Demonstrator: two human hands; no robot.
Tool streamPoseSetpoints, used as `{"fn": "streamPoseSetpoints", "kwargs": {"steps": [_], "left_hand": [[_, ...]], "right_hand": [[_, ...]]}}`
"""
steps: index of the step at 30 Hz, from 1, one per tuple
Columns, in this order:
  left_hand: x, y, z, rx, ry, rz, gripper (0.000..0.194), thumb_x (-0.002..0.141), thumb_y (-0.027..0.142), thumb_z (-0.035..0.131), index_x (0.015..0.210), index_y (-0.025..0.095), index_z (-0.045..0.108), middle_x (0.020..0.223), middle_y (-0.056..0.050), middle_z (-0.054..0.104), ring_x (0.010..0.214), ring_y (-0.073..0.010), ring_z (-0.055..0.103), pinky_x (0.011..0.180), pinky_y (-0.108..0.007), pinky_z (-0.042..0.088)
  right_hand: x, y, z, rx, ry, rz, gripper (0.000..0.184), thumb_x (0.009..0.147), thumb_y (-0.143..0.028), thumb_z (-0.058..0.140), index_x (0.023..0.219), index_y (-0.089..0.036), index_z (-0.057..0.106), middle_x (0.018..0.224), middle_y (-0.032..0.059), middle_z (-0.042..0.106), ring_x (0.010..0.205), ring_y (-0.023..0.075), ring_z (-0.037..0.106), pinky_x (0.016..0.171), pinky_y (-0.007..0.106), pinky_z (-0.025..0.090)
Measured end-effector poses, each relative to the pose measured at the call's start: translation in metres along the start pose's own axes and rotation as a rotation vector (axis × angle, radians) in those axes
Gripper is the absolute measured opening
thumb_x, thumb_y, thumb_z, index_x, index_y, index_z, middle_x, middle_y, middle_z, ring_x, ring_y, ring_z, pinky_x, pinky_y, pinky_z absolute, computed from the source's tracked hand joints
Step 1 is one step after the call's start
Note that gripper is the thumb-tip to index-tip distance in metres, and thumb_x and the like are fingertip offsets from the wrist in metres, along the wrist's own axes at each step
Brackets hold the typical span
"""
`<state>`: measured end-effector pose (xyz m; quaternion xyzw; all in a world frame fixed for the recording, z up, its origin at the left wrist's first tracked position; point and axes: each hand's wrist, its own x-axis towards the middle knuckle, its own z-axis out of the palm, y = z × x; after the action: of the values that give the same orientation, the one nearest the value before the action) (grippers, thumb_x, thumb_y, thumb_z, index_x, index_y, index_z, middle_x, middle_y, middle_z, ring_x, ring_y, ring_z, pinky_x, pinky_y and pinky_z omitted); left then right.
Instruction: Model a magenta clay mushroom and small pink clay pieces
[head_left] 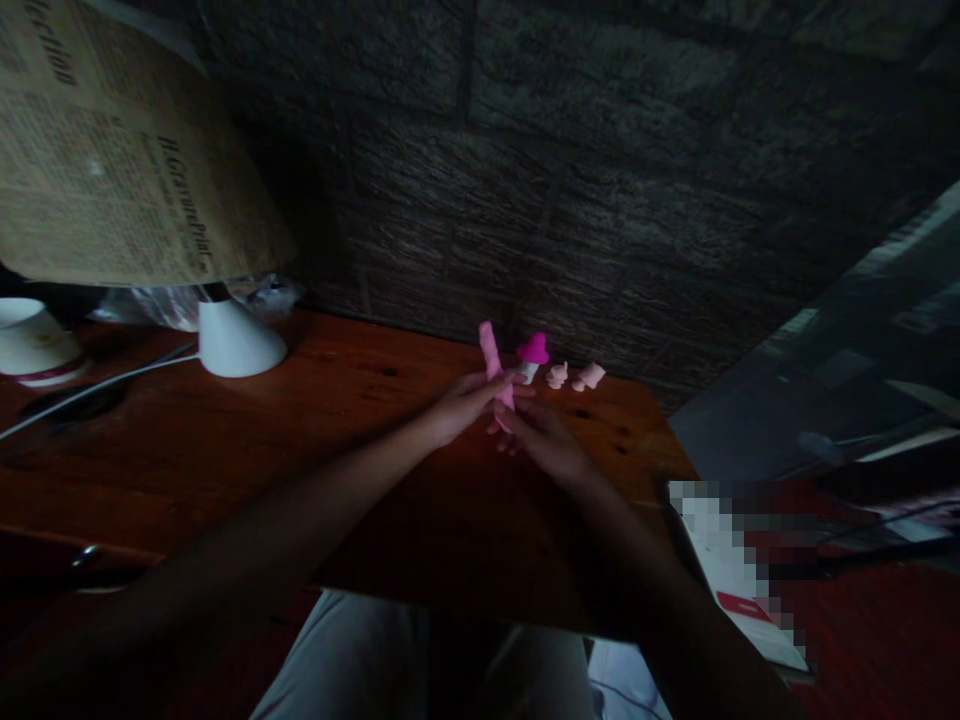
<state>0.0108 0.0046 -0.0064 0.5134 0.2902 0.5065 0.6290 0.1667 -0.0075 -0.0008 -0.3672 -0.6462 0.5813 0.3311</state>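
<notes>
A long, soft-looking pink piece, like modelling clay [490, 347], stands up between my hands above the wooden table. My left hand [466, 402] comes in from the left, with its fingers closed across the middle of the pink piece. At the lower end, my right hand [546, 438] has its thumb against the pink piece and its fingers behind. Just beyond my fingers is a small object with a bright magenta, hat-shaped top [534, 348] and a white lower part. Two small pale pink lumpy figures, one [556, 376] beside the other [589, 377], sit to its right.
A lamp with a newsprint shade [142, 170] and white base [238, 340] stands on the left of the table [322, 370]. Beside it are a white cup [36, 340], a cable and clear plastic. A dark brick wall [525, 180] rises behind the table.
</notes>
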Motion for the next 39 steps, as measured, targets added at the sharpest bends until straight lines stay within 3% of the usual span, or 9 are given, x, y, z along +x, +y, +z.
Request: {"fn": "streamPoseSetpoints", "kwargs": {"steps": [7,12,17,26,30,35,39], "left_hand": [[-0.004,0.008,-0.002,-0.17,-0.13,-0.027,0.041,0.088,0.045,0.066,0.111,0.011,0.071,0.104,-0.016,0.075,0.054,-0.0109,0.062,0.049,-0.024,0.047],[-0.004,0.008,-0.002,-0.179,-0.061,-0.034,0.034,0.081,0.041,0.074,0.099,0.012,0.07,0.103,-0.013,0.076,0.053,-0.0109,0.062,0.042,-0.022,0.043],[-0.004,0.008,-0.001,-0.152,-0.001,-0.041,0.03,0.08,0.038,0.075,0.094,0.011,0.071,0.097,-0.012,0.076,0.047,-0.0064,0.055,0.04,-0.02,0.037],[-0.005,0.011,0.001,-0.158,-0.029,-0.032,0.039,0.087,0.04,0.067,0.111,0.01,0.071,0.11,-0.017,0.074,0.058,-0.0113,0.064,0.048,-0.023,0.047],[-0.004,0.01,0.0,-0.104,-0.009,-0.043,0.04,0.087,0.041,0.067,0.11,0.009,0.072,0.105,-0.017,0.075,0.053,-0.0101,0.061,0.046,-0.023,0.044],[-0.004,0.009,0.003,-0.066,0.023,-0.049,0.037,0.085,0.04,0.07,0.099,0.007,0.074,0.098,-0.016,0.076,0.063,-0.0122,0.065,0.052,-0.022,0.048],[-0.004,0.009,0.005,-0.071,0.039,-0.068,0.039,0.088,0.041,0.066,0.106,0.008,0.073,0.1,-0.016,0.076,0.057,-0.0107,0.063,0.047,-0.021,0.045]], "right_hand": [[-0.004,-0.004,0.0,0.262,-0.093,0.002,0.046,0.082,-0.064,0.066,0.087,-0.018,0.065,0.079,0.0028,0.069,0.056,0.0087,0.058,0.05,0.022,0.044],[-0.005,-0.007,0.003,0.264,-0.161,-0.003,0.046,0.084,-0.062,0.065,0.085,-0.017,0.066,0.08,0.0036,0.069,0.055,0.0076,0.056,0.049,0.021,0.043],[-0.004,-0.005,0.004,0.3,-0.116,0.022,0.044,0.079,-0.062,0.07,0.089,-0.019,0.068,0.084,0.0033,0.07,0.057,0.0084,0.057,0.049,0.021,0.042],[-0.006,-0.013,0.006,0.387,-0.118,0.045,0.042,0.074,-0.058,0.076,0.082,-0.019,0.064,0.071,-0.0015,0.062,0.052,0.0074,0.051,0.048,0.021,0.039],[-0.006,-0.012,0.006,0.377,-0.138,0.063,0.043,0.075,-0.059,0.075,0.086,-0.019,0.065,0.077,0.0005,0.065,0.055,0.0083,0.052,0.049,0.022,0.04],[-0.004,-0.006,0.005,0.348,-0.1,0.071,0.041,0.076,-0.058,0.075,0.086,-0.02,0.063,0.075,-0.0006,0.064,0.054,0.0075,0.051,0.049,0.021,0.04],[-0.005,-0.007,0.004,0.339,-0.092,0.069,0.041,0.076,-0.057,0.075,0.085,-0.019,0.064,0.074,-0.0009,0.064,0.053,0.007,0.051,0.049,0.021,0.04]]}}
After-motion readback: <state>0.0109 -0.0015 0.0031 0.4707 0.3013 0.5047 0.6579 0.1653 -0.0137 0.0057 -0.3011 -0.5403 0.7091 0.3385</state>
